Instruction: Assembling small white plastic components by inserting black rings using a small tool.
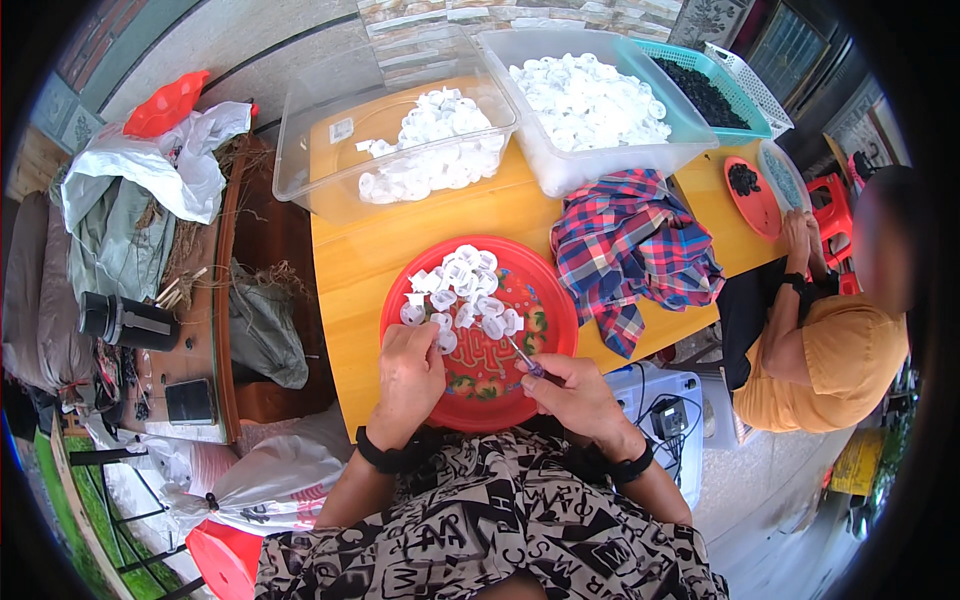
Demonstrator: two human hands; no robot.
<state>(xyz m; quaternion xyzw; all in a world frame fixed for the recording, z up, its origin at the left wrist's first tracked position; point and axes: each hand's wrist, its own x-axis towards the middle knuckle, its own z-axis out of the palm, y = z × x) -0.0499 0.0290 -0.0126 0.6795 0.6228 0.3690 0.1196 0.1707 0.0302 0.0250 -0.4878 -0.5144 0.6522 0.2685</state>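
A round red tray with a printed pattern lies in front of me, bearing a heap of small white ring-shaped plastic parts. Over its left rim, my left hand is closed with curled fingers. One white plastic part lies against its fingertips; whether it is gripped is hidden. My right hand is closed on a slim screwdriver with a dark purple handle. Its thin shaft slants up and left, its tip close to the white parts at the right of the heap.
Behind the tray stand a clear bin and a fuller bin of white parts. A plaid cloth is bunched at the right. Beyond it a co-worker sits by a red plate with black pieces. A dark bottle lies at the left.
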